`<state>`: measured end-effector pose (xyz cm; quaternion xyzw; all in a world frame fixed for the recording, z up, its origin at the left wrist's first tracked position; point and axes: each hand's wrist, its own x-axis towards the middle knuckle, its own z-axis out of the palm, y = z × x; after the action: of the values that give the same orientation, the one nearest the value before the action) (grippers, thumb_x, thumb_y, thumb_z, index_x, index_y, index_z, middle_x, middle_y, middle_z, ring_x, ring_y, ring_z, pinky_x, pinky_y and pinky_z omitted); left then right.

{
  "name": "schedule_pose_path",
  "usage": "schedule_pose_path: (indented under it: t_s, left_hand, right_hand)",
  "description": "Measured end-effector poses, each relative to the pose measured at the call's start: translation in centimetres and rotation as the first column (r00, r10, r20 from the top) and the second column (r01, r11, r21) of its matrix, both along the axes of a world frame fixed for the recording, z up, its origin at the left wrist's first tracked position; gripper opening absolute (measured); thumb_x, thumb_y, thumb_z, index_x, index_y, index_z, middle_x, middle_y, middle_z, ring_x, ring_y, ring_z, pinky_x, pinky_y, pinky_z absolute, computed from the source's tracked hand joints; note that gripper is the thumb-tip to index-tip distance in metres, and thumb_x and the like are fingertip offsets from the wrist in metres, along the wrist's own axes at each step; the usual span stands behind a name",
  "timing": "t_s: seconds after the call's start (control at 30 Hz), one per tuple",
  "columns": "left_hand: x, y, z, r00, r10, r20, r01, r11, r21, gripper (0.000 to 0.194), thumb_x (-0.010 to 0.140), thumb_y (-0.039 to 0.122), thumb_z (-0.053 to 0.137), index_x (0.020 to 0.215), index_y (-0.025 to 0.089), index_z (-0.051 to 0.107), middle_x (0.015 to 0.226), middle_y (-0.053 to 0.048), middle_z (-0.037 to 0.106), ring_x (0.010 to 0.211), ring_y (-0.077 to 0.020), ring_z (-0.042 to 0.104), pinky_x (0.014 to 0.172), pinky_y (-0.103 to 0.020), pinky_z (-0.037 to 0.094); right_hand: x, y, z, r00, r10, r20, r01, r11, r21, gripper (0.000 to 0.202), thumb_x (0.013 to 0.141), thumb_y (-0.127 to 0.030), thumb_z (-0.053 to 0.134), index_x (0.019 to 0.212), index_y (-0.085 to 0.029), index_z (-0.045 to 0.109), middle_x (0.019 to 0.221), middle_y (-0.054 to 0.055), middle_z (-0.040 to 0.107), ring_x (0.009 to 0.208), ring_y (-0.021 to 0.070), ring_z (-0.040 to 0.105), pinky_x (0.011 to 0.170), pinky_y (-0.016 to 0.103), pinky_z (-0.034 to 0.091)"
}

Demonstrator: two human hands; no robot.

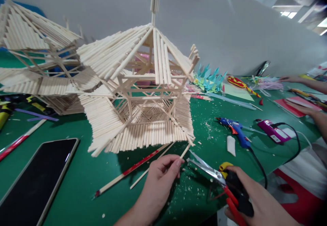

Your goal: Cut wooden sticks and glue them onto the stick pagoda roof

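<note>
My left hand (163, 175) pinches a short wooden stick (185, 151) between thumb and fingers, just below the front right corner of a wooden stick pavilion (150, 134). In my right hand (263, 198) are scissors (209, 169) with red on the handles, their silver blades slightly apart and pointing at that stick. A black and yellow piece (237, 185) also shows at my right fingers; whether it belongs to the scissors I cannot tell. A red-banded stick (138, 166) and a thin bare stick (139, 181) lie beside my left hand.
A phone (38, 181) lies at the left, with a second stick pavilion (56, 86) behind. To the right are a blue glue gun (236, 129) with its cord, a white block (231, 146) and a purple power socket (274, 130). Another person's hands (301, 106) are at the far right.
</note>
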<state>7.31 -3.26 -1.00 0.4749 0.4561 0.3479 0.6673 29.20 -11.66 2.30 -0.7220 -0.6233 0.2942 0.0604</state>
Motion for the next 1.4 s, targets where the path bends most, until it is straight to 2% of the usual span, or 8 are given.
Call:
schedule_pose_path:
  t_s: [0.1, 0.23, 0.43, 0.67, 1.0, 1.1, 1.2, 1.4]
  left_hand:
    - [0.0, -0.1, -0.1, 1.0, 0.01, 0.01, -0.01, 1.0, 0.0, 0.024, 0.076, 0.037, 0.054, 0.071, 0.015, 0.061, 0.052, 0.005, 0.044, 0.053, -0.0084, 0.036, 0.05, -0.021, 0.027]
    - [0.0, -0.2, 0.0, 1.0, 0.008, 0.022, -0.008, 1.0, 0.0, 0.022, 0.074, 0.035, 0.056, 0.068, 0.015, 0.062, 0.053, 0.005, 0.045, 0.053, -0.0085, 0.038, 0.05, -0.02, 0.028]
    - [0.2, -0.1, 0.3, 0.997, 0.038, 0.066, -0.04, 0.999, 0.015, 0.017, 0.069, 0.031, 0.059, 0.068, 0.015, 0.066, 0.05, 0.004, 0.05, 0.051, -0.0084, 0.04, 0.048, -0.019, 0.03]
    - [0.2, 0.2, 0.6, 0.991, 0.094, 0.1, -0.098, 0.995, 0.035, 0.012, 0.065, 0.026, 0.061, 0.068, 0.018, 0.07, 0.056, 0.002, 0.06, 0.051, -0.008, 0.045, 0.048, -0.017, 0.034]
    - [0.0, -0.2, -0.1, 0.99, 0.099, 0.097, -0.106, 0.992, 0.072, 0.012, 0.066, 0.024, 0.062, 0.073, 0.02, 0.07, 0.056, 0.002, 0.06, 0.051, -0.0092, 0.045, 0.049, -0.019, 0.036]
    - [-0.1, -0.1, 0.0, 0.993, 0.081, 0.087, -0.088, 0.992, 0.087, 0.012, 0.068, 0.025, 0.061, 0.074, 0.019, 0.07, 0.059, 0.001, 0.061, 0.053, -0.0098, 0.046, 0.05, -0.019, 0.037]
    - [-0.2, 0.0, 0.5, 0.996, 0.053, 0.073, -0.06, 0.993, 0.103, 0.01, 0.069, 0.025, 0.061, 0.07, 0.019, 0.069, 0.055, 0.002, 0.056, 0.052, -0.009, 0.044, 0.048, -0.018, 0.035]
    - [-0.4, 0.0, 1.1, 0.997, 0.035, 0.063, -0.043, 0.99, 0.135, 0.011, 0.071, 0.026, 0.06, 0.069, 0.019, 0.069, 0.059, 0.002, 0.057, 0.054, -0.0091, 0.043, 0.049, -0.018, 0.034]
  right_hand:
    - [-0.2, 0.3, 0.3, 0.999, -0.005, 0.034, 0.004, 1.0, 0.024, 0.043, 0.067, -0.033, 0.057, 0.106, -0.02, 0.044, 0.1, 0.009, 0.062, 0.093, 0.0246, 0.06, 0.076, 0.029, 0.049]
    - [-1.4, 0.9, 0.8, 1.0, 0.013, -0.002, -0.013, 1.0, -0.009, 0.025, 0.065, -0.028, 0.055, 0.089, -0.022, 0.047, 0.083, 0.005, 0.064, 0.083, 0.023, 0.061, 0.066, 0.028, 0.049]
    - [-3.2, 1.7, 1.3, 0.996, -0.093, -0.01, 0.093, 0.995, -0.02, 0.035, 0.057, -0.02, 0.057, 0.09, -0.023, 0.047, 0.074, 0.0, 0.064, 0.063, 0.0174, 0.059, 0.059, 0.027, 0.046]
    - [-3.1, 2.4, 1.5, 0.999, -0.025, 0.04, 0.024, 0.999, 0.024, 0.033, 0.06, -0.021, 0.057, 0.092, -0.02, 0.051, 0.087, 0.005, 0.062, 0.076, 0.0202, 0.059, 0.07, 0.033, 0.046]
    - [-2.7, 2.2, 1.4, 0.997, -0.021, 0.068, 0.015, 0.997, 0.082, 0.036, 0.06, -0.023, 0.06, 0.095, -0.019, 0.052, 0.091, 0.007, 0.059, 0.081, 0.0216, 0.056, 0.071, 0.035, 0.045]
    - [-2.5, 2.3, 1.5, 0.992, 0.056, 0.109, -0.072, 0.986, 0.149, 0.036, 0.063, -0.026, 0.06, 0.098, -0.019, 0.053, 0.095, 0.007, 0.06, 0.085, 0.0223, 0.055, 0.076, 0.037, 0.042]
    - [-2.5, 2.4, 1.5, 0.974, 0.148, 0.174, -0.179, 0.967, 0.179, 0.028, 0.067, -0.029, 0.059, 0.093, -0.02, 0.056, 0.087, 0.005, 0.061, 0.08, 0.0225, 0.055, 0.077, 0.041, 0.039]
    - [-3.0, 2.2, 1.1, 0.991, 0.067, 0.116, -0.077, 0.993, 0.084, 0.029, 0.07, -0.025, 0.052, 0.098, -0.018, 0.051, 0.09, 0.008, 0.062, 0.08, 0.0234, 0.058, 0.07, 0.037, 0.044]
